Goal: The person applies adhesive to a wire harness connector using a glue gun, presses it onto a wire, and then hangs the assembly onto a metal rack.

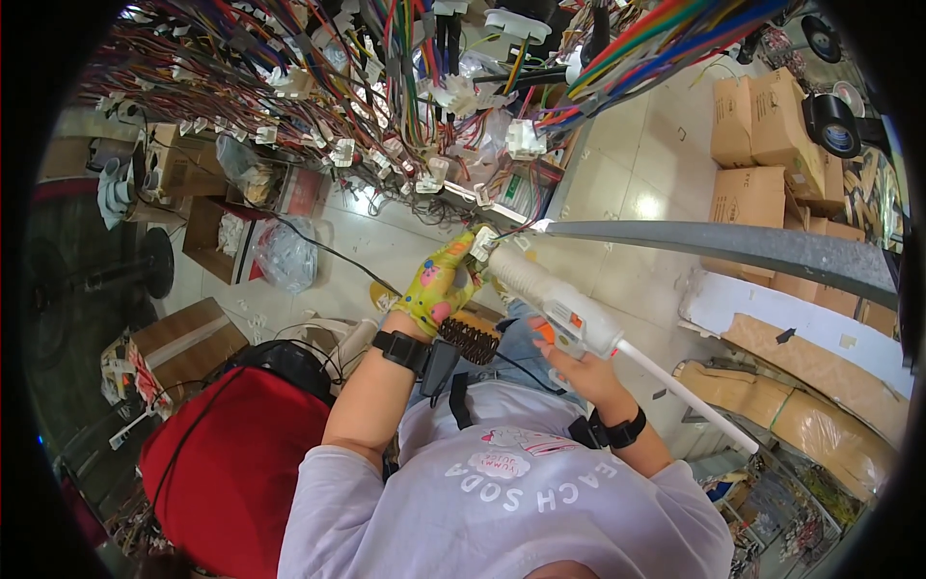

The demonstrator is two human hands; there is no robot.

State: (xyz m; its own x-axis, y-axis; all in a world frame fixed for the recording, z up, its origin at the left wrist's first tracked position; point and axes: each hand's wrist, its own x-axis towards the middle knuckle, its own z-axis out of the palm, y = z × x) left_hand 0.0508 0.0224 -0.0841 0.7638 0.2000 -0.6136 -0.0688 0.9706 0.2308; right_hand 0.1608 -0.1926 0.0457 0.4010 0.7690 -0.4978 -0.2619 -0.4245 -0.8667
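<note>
Yellow glove [439, 287] with pink and blue spots, white tool [557, 301] with orange trigger [544, 331].

A wiring workshop, shown by bundles of multicoloured plastic-coated wires [648, 48], blocky white plastic connectors [526, 140], a round black tape roll [831, 125] and stacked brown cardboard boxes [745, 201].

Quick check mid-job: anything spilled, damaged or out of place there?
Nothing looks clearly spilled or damaged. Small pale scraps littering the floor near the clear plastic bag look untidy. The gloving also looks odd: the left hand wears a yellow patterned glove, while the right hand, gripping the white glue gun, is bare.
</note>
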